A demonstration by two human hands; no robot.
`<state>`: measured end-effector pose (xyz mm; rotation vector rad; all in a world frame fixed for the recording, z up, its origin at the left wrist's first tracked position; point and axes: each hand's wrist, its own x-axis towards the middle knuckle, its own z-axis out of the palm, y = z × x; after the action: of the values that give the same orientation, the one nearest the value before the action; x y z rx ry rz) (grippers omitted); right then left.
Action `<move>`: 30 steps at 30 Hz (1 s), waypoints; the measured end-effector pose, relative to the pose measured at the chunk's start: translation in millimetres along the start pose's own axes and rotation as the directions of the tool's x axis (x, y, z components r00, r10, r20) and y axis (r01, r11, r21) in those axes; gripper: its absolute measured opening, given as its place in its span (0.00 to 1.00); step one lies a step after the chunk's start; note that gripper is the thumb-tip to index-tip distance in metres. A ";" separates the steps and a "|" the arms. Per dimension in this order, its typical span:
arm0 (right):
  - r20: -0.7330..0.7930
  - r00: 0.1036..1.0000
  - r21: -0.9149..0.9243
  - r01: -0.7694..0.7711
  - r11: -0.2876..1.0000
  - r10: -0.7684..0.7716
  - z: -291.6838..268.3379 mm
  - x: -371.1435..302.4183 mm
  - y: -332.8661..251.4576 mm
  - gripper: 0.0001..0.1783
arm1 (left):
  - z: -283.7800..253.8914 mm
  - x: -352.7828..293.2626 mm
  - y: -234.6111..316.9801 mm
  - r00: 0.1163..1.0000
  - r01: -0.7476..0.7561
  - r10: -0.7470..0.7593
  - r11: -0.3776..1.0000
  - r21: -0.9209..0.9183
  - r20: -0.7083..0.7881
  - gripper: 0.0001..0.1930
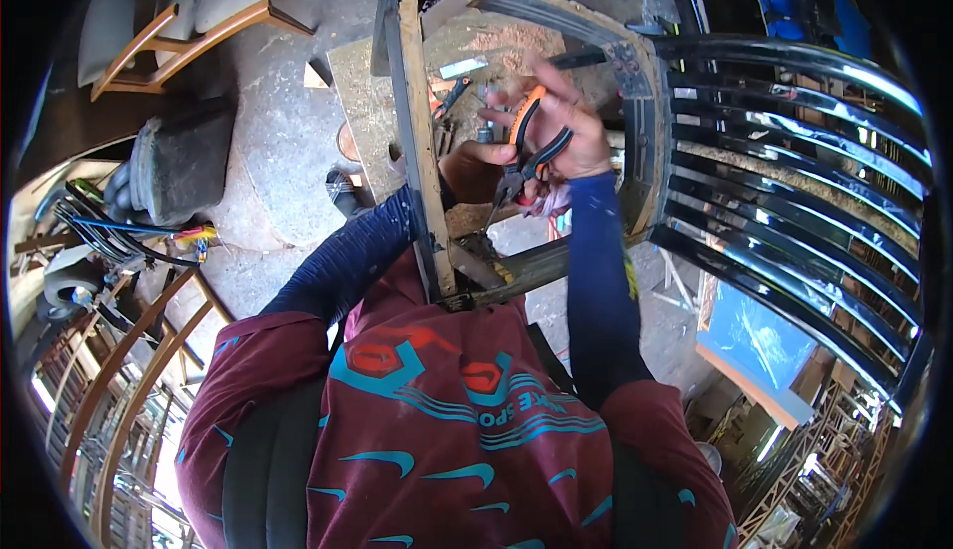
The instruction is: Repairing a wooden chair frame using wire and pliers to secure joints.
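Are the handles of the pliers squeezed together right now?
No, the two orange-and-black handles of the pliers are spread apart, with a clear gap between them.

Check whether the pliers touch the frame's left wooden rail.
Apart: the head view shows the left hand and open space between the pliers and the left wooden rail.

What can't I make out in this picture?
Head view:
- Left hand's wrist: hidden behind the wooden frame's side rail.
- Right hand's raised fingers: blurred.
- What the pliers' jaws meet: too small and dark.
- Slatted section's far end: lost in the dark lens rim.
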<state>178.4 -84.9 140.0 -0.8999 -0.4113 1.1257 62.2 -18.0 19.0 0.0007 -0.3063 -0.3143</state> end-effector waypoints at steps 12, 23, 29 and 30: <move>-0.326 0.570 -0.882 -0.471 0.025 -0.755 70.8 -1.5 16.9 0.36 | 18.2 -8.5 8.7 0.988 0.009 0.008 0.994 0.107 -0.156 0.34; -0.589 0.683 -0.578 0.018 0.816 -0.432 41.8 -30.1 4.8 0.14 | 24.9 -4.1 14.8 0.988 0.097 -0.016 0.845 0.526 -0.156 0.21; -0.500 0.780 -0.353 0.215 0.911 -0.377 6.5 -46.3 5.2 0.18 | 20.9 0.4 26.0 0.980 0.195 -0.129 0.761 0.619 -0.150 0.40; -0.507 0.785 -0.256 0.258 0.932 -0.356 2.0 -54.0 8.6 0.19 | 18.7 -0.6 24.2 0.974 0.224 -0.161 0.771 0.596 -0.158 0.40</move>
<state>149.9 -131.6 142.2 -1.2129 -0.1698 0.4939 63.5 6.1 37.9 0.6981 -0.2996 -0.4077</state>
